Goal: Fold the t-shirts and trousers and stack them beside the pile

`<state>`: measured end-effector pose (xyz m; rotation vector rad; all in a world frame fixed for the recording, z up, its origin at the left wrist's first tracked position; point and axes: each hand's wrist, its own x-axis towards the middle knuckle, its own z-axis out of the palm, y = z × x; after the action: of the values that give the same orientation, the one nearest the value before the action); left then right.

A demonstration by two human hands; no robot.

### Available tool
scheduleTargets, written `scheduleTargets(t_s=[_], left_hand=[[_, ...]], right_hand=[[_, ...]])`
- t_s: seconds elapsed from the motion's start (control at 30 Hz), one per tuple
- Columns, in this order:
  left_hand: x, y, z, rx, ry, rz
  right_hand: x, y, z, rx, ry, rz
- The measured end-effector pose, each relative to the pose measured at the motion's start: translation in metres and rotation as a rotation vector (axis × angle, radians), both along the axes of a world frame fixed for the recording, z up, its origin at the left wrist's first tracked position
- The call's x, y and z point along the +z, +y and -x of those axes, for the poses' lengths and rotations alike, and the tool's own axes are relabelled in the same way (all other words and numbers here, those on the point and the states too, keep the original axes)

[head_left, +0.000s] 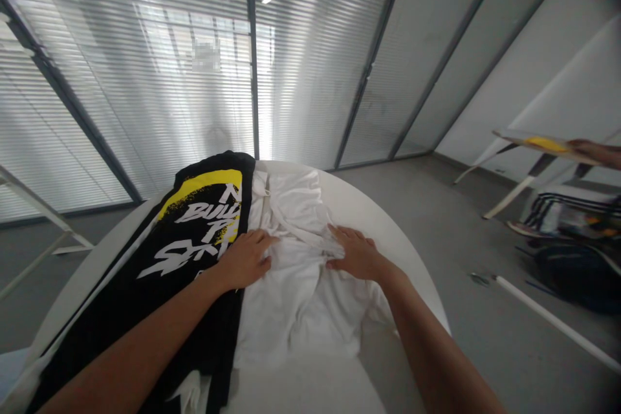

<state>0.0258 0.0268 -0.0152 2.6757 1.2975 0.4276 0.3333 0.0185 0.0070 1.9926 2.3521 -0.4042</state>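
Observation:
A white garment (286, 297) lies creased on a round white table (412, 252), with a bunched fold across its middle. My left hand (247, 259) rests on its left edge, thumb and fingers apart, partly over a black garment. From the right side, my right hand (356, 253) touches the white cloth at the bunched fold; its thumb and fingers are spread. The black garment (194, 310) lies flat on the left of the table, with yellow and white lettering printed on it. My left forearm covers part of it.
Glass partitions with blinds (310, 90) stand behind the table. At right, another person's hand (599, 152) is over a second table (514, 137) with something yellow on it. Bags (577, 272) and a white pole (553, 320) are at lower right.

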Motion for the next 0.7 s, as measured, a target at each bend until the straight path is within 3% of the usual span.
scheduleTargets(t_s=[0.13,0.27,0.43,0.53,0.7], left_hand=[[-0.004,0.005,-0.007,0.069,0.059,-0.066],[-0.005,0.004,-0.011,0.111,0.102,-0.129],[0.001,-0.011,-0.007,0.024,0.098,-0.188],[0.004,-0.016,-0.005,-0.1,0.044,-0.108],[0.009,-0.017,-0.005,-0.17,0.013,0.0]], right_hand=[[-0.007,0.009,0.007,-0.139,-0.078,-0.242],[-0.013,0.008,0.026,-0.169,-0.163,-0.39],[-0.013,-0.002,0.041,-0.112,-0.175,-0.408],[-0.008,-0.006,0.039,-0.109,-0.148,-0.41],[0.002,-0.005,0.029,-0.153,-0.113,-0.326]])
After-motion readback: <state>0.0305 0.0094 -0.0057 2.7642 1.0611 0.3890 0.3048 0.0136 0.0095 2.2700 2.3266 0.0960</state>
